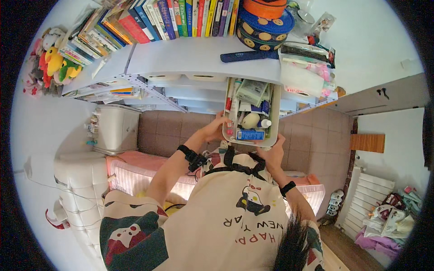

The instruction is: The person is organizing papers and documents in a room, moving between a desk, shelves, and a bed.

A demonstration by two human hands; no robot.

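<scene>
A white plastic storage bin [275, 111] is held between my two hands at the front of the shelf unit, its far end under the top shelf's edge. My left hand [216, 128] grips its left side near the front corner. At the front right corner my right hand [273, 151] holds the bin. Inside lie a blue box [250, 134], a pale egg-shaped item [251, 120], a small bottle with a white cap [265, 123], a pale green package [252, 90] and several tubes. The fingers under the bin are hidden.
On the top shelf [190, 54] stand a row of books [190, 18], stacked round tins [264, 30], a dark blue case [249, 56] and plush toys [54, 62]. More white bins [205, 77] sit below. A bed [135, 169] is close behind me; a white cabinet [117, 127] stands left.
</scene>
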